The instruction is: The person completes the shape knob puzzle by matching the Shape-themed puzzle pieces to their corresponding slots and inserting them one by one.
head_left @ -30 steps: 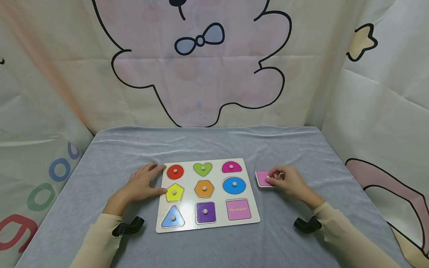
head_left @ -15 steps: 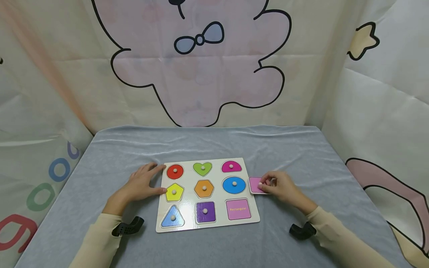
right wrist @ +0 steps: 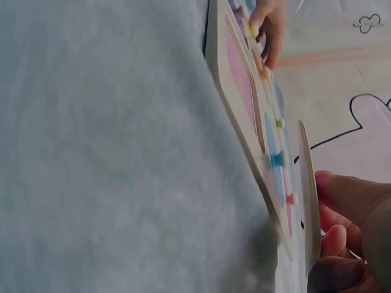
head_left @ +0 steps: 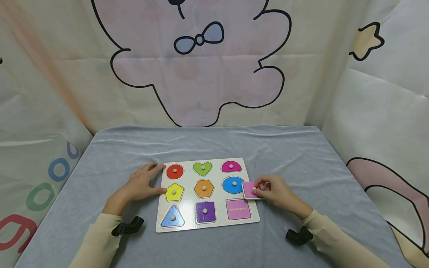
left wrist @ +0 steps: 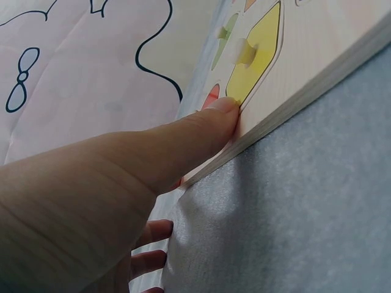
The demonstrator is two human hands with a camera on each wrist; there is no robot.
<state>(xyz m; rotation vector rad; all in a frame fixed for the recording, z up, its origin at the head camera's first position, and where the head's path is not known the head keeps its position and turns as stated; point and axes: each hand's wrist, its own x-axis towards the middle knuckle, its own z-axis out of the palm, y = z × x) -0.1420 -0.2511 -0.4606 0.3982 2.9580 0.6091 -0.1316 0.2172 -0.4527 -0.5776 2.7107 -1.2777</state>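
A white shape-puzzle board [head_left: 190, 212] lies on the cloth with colourful knobbed pieces seated in it. My right hand [head_left: 281, 195] pinches a pink rectangular puzzle piece [head_left: 247, 190] by its knob. That piece hangs over the board's right edge, covering part of the blue oval [head_left: 232, 185]. Just below it is the pink recess [head_left: 238, 209] printed "Rectangular", which holds no piece. Seen edge-on in the right wrist view, the piece [right wrist: 310, 207] is raised off the board. My left hand [head_left: 139, 182] rests at the board's left side, its straight thumb [left wrist: 195, 134] touching the surface beside the yellow pentagon [head_left: 175, 192].
Grey-blue cloth [head_left: 134, 145] covers the table. Behind it hangs a printed curtain [head_left: 201, 82], with further light curtains at both sides. A black wrist strap [head_left: 128, 227] sits at the left cuff, and another black strap [head_left: 299, 236] at the right.
My right hand has carried the pink rectangular piece leftward and nearer to me, from beside the board to over its right edge. The left hand and board have stayed put.
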